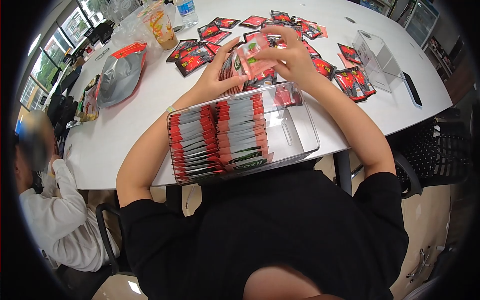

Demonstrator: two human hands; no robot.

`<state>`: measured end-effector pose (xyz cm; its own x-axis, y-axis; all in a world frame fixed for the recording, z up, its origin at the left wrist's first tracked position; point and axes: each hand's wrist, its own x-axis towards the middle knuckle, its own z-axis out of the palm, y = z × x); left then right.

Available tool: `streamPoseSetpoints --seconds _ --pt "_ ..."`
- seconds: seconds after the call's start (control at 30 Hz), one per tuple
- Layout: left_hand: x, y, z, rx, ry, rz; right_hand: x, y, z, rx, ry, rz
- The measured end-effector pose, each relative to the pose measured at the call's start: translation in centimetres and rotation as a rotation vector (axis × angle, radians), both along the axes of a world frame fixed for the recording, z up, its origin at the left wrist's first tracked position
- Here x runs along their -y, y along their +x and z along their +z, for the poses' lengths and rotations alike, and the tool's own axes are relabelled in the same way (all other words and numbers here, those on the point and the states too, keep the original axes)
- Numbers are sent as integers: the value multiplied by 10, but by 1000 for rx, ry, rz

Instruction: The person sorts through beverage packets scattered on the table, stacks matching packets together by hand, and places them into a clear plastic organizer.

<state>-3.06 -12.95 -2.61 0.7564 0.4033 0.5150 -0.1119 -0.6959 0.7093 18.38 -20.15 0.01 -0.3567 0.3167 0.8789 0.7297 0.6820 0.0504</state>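
Observation:
My left hand [212,80] is closed round a stack of small sachets [231,76], held upright just beyond the box. A pink sachet [254,54] is pinched in my right hand [296,57], against the top of that stack. Below my hands stands a clear plastic box [316,131] at the table's near edge. Two packed rows of sachets, a left row [192,142] and a right row [241,132], fill its left and middle parts. Its right end shows bare bottom, with red sachets seen by the far wall. Loose red and black sachets [192,57] lie scattered beyond my hands.
A silver and red bag [121,75], a drink cup [162,32] and a water bottle [186,12] stand at the left. On the right are more sachets [354,84], a clear acrylic stand [375,62] and a phone [412,89]. A person in white sleeves [60,210] sits at left.

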Motion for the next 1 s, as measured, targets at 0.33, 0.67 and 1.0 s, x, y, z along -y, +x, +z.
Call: streamPoseSetpoints --seconds 0.33,0.67,1.0 --pt "5 2 -3 62 -341 -41 11 -23 -9 232 -266 140" --pt "3 4 -4 30 -153 113 -3 -7 -9 210 -541 24" --pt "5 7 -6 176 -237 108 0 135 17 195 -828 -1106"
